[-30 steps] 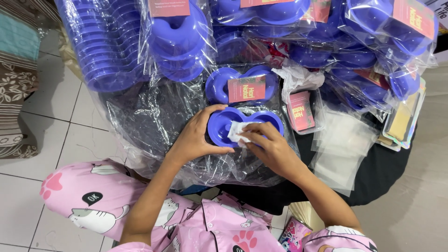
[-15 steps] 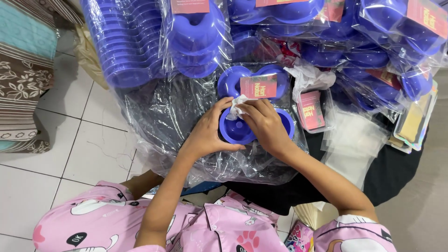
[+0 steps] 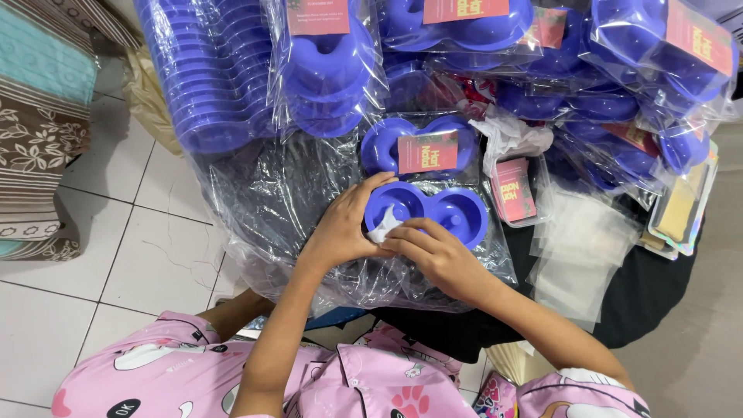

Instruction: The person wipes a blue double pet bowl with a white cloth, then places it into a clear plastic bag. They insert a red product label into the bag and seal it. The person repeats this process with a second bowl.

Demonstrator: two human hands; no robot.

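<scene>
A blue double-bowl plastic dish (image 3: 447,210) lies on crinkled clear plastic wrap (image 3: 267,209). My left hand (image 3: 344,224) grips the dish's left end, thumb over its rim. My right hand (image 3: 435,254) presses a small white cloth (image 3: 382,229) against the near edge of the left bowl. Just beyond lies a bagged blue dish with a red card (image 3: 426,149).
Stacks of blue bowls (image 3: 205,85) and bagged blue dishes (image 3: 321,66) crowd the far side. Red cards in clear sleeves (image 3: 512,190) and empty clear bags (image 3: 576,248) lie right on a black surface (image 3: 642,310). White tiled floor (image 3: 116,255) and folded patterned fabric (image 3: 39,147) are at left.
The view shifted, so the dish and hands sit lower in frame. My right hand moved the cloth from the dish's far middle to the near edge of the left bowl.
</scene>
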